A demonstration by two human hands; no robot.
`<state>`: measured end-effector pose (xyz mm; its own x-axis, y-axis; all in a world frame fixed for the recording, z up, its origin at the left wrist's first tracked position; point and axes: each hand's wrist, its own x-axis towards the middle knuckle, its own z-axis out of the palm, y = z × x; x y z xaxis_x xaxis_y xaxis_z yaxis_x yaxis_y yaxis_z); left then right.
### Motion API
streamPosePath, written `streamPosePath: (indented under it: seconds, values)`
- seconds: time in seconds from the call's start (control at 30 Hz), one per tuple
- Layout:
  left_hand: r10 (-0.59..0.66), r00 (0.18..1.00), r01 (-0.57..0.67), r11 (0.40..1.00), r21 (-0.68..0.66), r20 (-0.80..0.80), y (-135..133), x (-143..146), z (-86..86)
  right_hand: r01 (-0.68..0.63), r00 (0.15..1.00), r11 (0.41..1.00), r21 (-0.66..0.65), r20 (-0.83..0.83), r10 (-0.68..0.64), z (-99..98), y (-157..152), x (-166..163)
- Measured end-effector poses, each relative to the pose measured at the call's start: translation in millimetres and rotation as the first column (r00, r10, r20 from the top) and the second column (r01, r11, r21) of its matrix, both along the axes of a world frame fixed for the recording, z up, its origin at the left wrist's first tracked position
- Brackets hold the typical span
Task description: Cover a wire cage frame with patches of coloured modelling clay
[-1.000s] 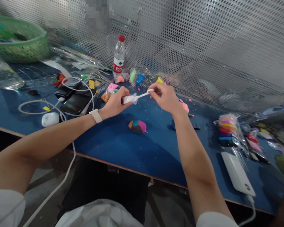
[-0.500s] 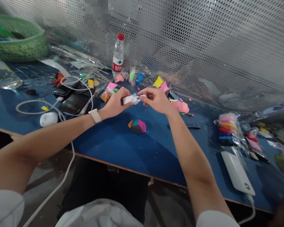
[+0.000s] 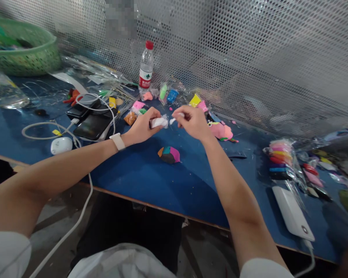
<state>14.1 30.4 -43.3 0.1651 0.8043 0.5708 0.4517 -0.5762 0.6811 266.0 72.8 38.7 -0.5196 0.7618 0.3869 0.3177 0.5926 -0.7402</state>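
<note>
My left hand (image 3: 144,125) is closed around a clear packet of white clay (image 3: 159,122), its crinkled end pointing right. Between the thumb and fingers of my right hand (image 3: 191,120) is a small piece of white clay (image 3: 173,121), apart from the packet. Below both hands a multicoloured clay piece (image 3: 169,154), orange, teal, grey and magenta, lies on the blue table (image 3: 150,177). Just beyond my right wrist sits a pink clay figure (image 3: 222,131) with green bits.
A water bottle (image 3: 146,65) stands at the back among small clay packets (image 3: 172,95). Phones (image 3: 95,124) and a white cable lie left, below a green basket (image 3: 43,54). On the right are stacked clay packs (image 3: 280,158) and a white power bank (image 3: 292,212). Perforated metal rises behind.
My right hand has pulled away slightly from the packet, and a bit of white clay now shows separate in its fingers. My left hand keeps its hold.
</note>
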Motion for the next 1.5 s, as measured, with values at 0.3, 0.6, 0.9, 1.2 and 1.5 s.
streamPosePath:
  seconds: [0.3, 0.6, 0.9, 1.2, 1.5]
  values:
    - [0.048, 0.998, -0.046, 0.998, -0.038, 0.041, 3, 0, -1.3, 0.065, 0.786, 0.866, -0.497, -0.509, -0.351, 8.7, 32, 21]
    - [0.019, 0.999, -0.017, 0.998, -0.052, 0.034, -1, 2, 2.4, -0.108, 0.833, 0.695, -0.711, -0.447, -0.327, -7.1, 27, 0]
    - [0.004, 1.000, -0.002, 0.999, -0.044, 0.024, -2, 3, 4.8, -0.159, 0.876, 0.709, -0.687, -0.430, -0.220, -11.2, 14, -4]
    - [-0.008, 0.999, 0.011, 0.997, -0.080, 0.040, -2, 3, 5.8, -0.171, 0.925, 0.699, -0.694, -0.357, -0.127, -4.8, 9, -4]
    - [0.014, 0.999, -0.012, 0.999, -0.044, 0.041, 0, 2, 3.1, -0.038, 0.985, 0.803, -0.595, -0.156, -0.069, -13.1, 4, -11]
